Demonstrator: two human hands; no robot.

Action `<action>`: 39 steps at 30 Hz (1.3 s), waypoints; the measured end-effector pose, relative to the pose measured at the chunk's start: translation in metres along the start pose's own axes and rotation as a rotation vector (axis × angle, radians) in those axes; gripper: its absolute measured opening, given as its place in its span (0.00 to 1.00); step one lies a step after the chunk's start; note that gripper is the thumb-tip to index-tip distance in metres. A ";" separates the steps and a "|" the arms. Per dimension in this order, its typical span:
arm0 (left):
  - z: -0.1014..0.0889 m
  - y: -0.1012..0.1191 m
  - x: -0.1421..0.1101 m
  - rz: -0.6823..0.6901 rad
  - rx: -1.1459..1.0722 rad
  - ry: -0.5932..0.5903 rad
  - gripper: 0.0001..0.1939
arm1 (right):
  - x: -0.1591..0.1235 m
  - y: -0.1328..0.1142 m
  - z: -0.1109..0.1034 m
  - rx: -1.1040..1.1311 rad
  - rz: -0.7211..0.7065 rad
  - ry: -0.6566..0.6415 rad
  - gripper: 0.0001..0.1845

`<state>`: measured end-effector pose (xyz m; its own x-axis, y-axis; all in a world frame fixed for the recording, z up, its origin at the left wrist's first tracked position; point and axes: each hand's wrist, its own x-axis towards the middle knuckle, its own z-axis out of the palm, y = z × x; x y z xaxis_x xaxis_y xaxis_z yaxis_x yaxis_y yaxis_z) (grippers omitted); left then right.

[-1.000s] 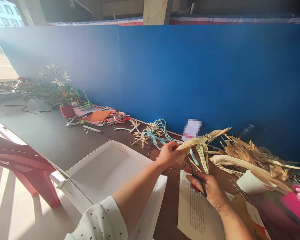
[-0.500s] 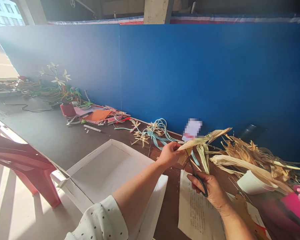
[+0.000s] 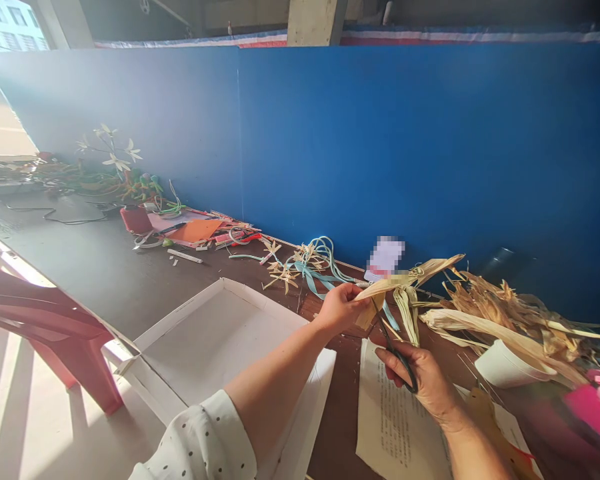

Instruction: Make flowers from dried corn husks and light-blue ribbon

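Observation:
My left hand pinches a dried straw-coloured husk strip that stretches to the right above the dark table. My right hand grips black scissors, whose blades point up at the strip just beside my left fingers. A short tan piece hangs under the strip by the blades. Both hands are closed.
A heap of dried husks and a white cup lie at the right. A printed sheet lies under my right hand, a shallow white box lid at the left. Ribbons and small straw flowers sit by the blue partition. A red plastic chair stands far left.
Almost nothing has moved. My right hand with the scissors has shifted slightly down and to the right; my left hand keeps the same grip on the strip.

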<state>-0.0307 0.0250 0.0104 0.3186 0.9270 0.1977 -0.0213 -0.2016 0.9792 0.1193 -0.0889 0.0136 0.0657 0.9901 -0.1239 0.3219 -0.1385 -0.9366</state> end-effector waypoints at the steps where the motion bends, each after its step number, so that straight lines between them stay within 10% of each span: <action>1: 0.000 0.000 0.000 0.004 -0.007 0.000 0.11 | 0.000 0.000 0.000 0.001 0.003 0.003 0.20; 39: -0.001 0.004 0.000 -0.022 -0.078 0.015 0.09 | -0.001 0.000 0.002 -0.061 -0.029 -0.020 0.17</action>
<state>-0.0315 0.0246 0.0139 0.3055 0.9358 0.1757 -0.0883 -0.1559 0.9838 0.1173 -0.0893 0.0133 0.0370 0.9939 -0.1043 0.3804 -0.1105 -0.9182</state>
